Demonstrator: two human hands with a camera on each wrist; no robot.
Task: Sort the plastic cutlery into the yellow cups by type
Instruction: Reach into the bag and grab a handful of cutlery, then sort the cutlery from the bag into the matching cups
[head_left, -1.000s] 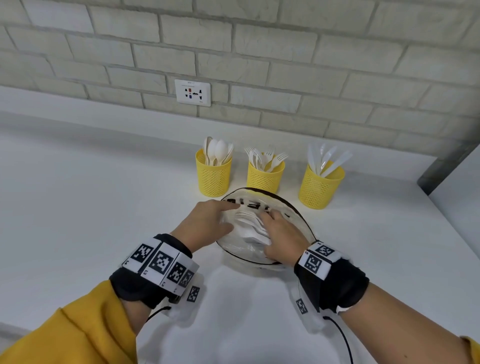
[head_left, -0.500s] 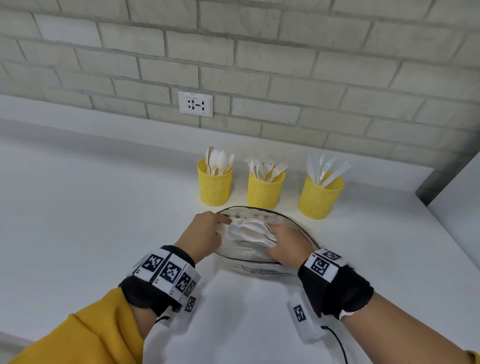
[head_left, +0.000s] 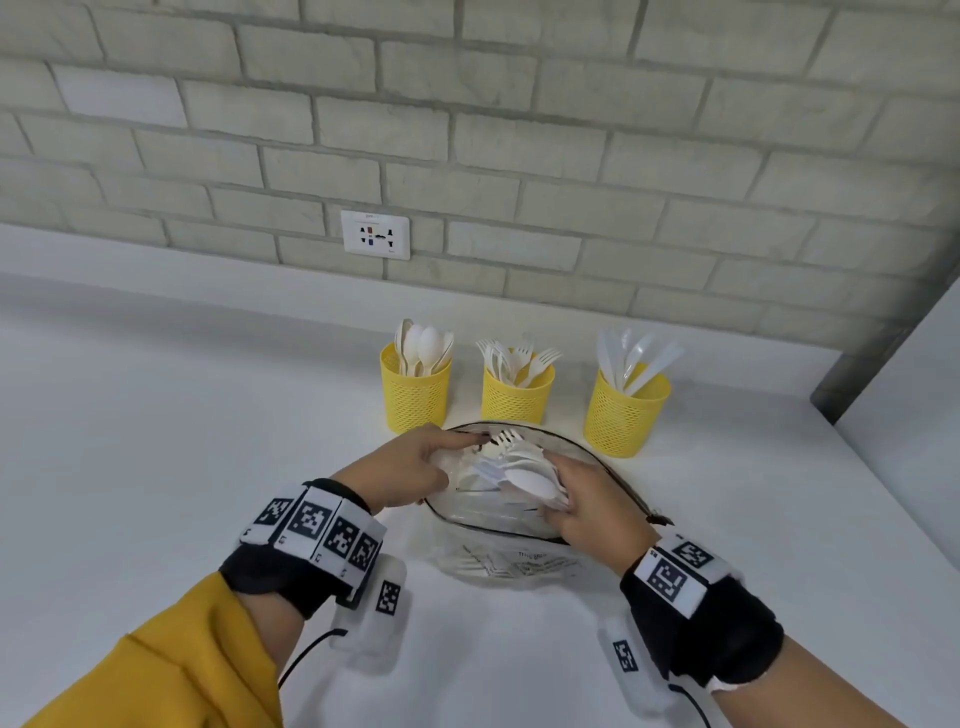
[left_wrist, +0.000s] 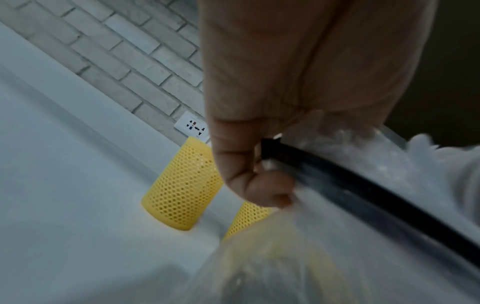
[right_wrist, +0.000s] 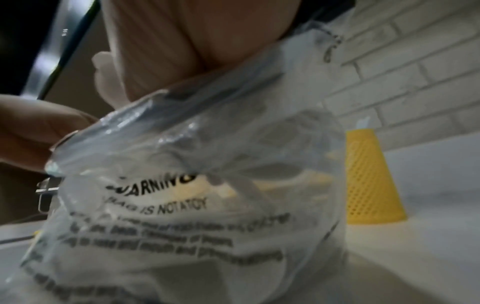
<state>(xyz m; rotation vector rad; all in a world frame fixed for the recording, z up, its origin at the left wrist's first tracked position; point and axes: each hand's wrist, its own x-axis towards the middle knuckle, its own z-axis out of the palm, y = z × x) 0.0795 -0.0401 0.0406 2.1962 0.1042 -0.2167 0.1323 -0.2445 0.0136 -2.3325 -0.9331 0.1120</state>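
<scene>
Three yellow mesh cups stand in a row at the back of the white counter: the left cup (head_left: 414, 387) holds spoons, the middle cup (head_left: 516, 395) forks, the right cup (head_left: 625, 410) knives. In front of them lies a clear plastic bag (head_left: 519, 564) with a black zip rim, its mouth open. My left hand (head_left: 415, 470) pinches the bag's rim (left_wrist: 337, 185) at the left end. My right hand (head_left: 587, 496) is inside the mouth and grips a bundle of white spoons and forks (head_left: 524, 475). The right hand's fingertips are hidden.
A brick wall with a white socket (head_left: 375, 235) rises behind the cups. A grey post (head_left: 878, 358) and a white panel stand at the right edge of the counter. Bare white counter lies to the left and in front of the bag.
The bundle of cutlery has risen higher out of the bag's mouth in my right hand. My left hand stays on the rim. The head view has tilted up slightly.
</scene>
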